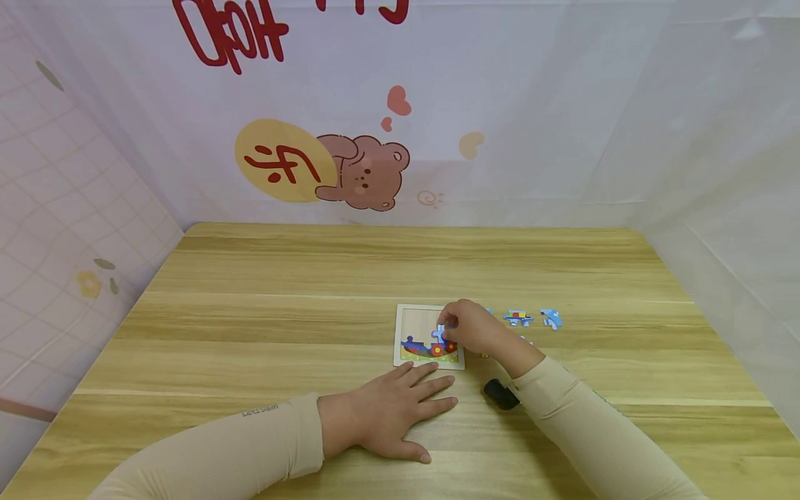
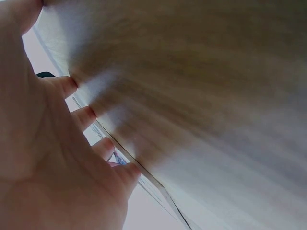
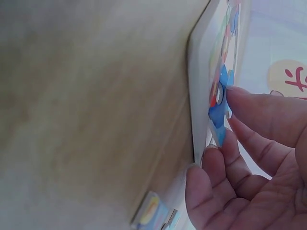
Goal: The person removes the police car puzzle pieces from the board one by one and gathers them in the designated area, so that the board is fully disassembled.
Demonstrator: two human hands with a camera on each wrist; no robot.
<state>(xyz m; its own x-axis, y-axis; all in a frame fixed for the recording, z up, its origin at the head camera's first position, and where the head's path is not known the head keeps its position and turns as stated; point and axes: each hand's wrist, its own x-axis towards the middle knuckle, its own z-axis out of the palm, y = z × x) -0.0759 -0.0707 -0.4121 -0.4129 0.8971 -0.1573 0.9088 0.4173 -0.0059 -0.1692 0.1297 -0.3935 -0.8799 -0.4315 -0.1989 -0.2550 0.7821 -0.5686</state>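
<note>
A square wooden puzzle tray (image 1: 396, 340) lies on the table, its lower part filled with pieces that show a blue and red picture (image 1: 420, 346). My right hand (image 1: 476, 332) pinches a blue jigsaw piece (image 3: 218, 117) between thumb and fingers, over the right side of the tray. Whether that piece is seated cannot be told. My left hand (image 1: 396, 411) lies spread on the table, palm down. Its fingertips (image 2: 128, 173) reach the tray's near edge, two of them touching or very close to it.
Loose jigsaw pieces lie right of the tray, among them one with red and yellow (image 1: 519, 318) and a light blue one (image 1: 552, 319); others are partly behind my right hand. A black object (image 1: 499, 394) sits by the right sleeve. Printed cloth (image 1: 531, 180) hangs behind the table.
</note>
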